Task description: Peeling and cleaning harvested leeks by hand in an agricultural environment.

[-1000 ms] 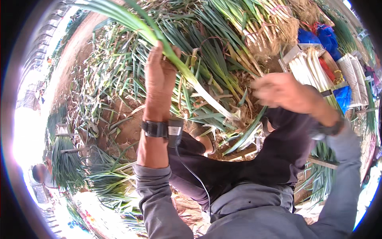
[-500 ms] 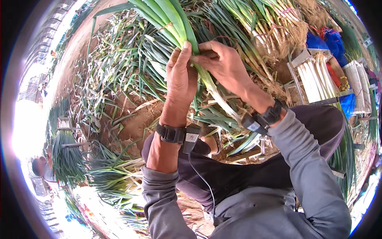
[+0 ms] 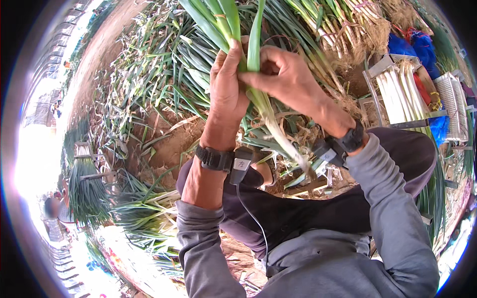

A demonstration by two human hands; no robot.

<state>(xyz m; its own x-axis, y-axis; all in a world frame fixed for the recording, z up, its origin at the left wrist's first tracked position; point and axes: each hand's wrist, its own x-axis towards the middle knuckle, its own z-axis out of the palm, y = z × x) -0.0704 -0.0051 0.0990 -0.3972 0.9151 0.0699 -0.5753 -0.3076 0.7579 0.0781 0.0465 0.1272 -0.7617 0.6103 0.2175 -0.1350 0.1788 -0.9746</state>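
My left hand is closed around a long green onion, with the thumb along the base of its leaves. The leaves fan out above the hand; the white stalk slants down to the right and ends in short roots near my right wrist. Against the stalk, my right hand pinches one broad outer leaf, which stands apart from the rest. Its fingertips are partly hidden behind that leaf.
Stripped leaves cover the ground at left. Bundled onions with roots lie at the far right, near a metal rack of trimmed white stalks and a blue bag. Another onion bundle stands in a rack at left.
My right hand has drawn the outer leaf away to the right, opening a gap from the other leaves. The onion's root end has swung slightly lower.
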